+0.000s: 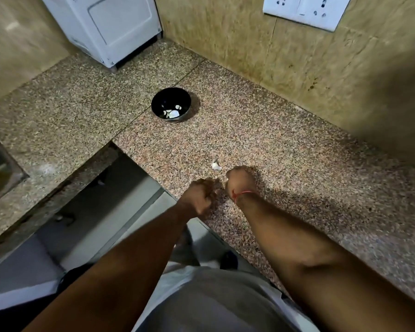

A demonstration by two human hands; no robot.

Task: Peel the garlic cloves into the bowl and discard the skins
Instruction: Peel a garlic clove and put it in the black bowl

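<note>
Garlic cloves (172,113), pale and apparently peeled, lie at the bottom of the dark bowl (185,101), which stands on the speckled granite counter (285,149) well apart from the hands, toward the back wall. One small white piece (216,166), either a loose skin or an unpeeled clove, lies on the counter just beside the right hand (241,179); which of the two it is cannot be determined at this size. The left hand (200,194) and the right hand are held close together over the counter edge, both with fingers curled inward toward each other. A pale spot shows in the gap between them, which suggests a clove is being worked, but what each hand grips is hidden by the knuckles and cannot be confirmed. A red thread (242,194) circles the right wrist. Judged progress: several cloves are already in the bowl, so the task is partly complete. Remaining, as far as visible: finishing whatever is held, dealing with the white piece on the counter, and discarding the skins. No waste container is in view. A white appliance (110,27) stands in the far corner.
</note>
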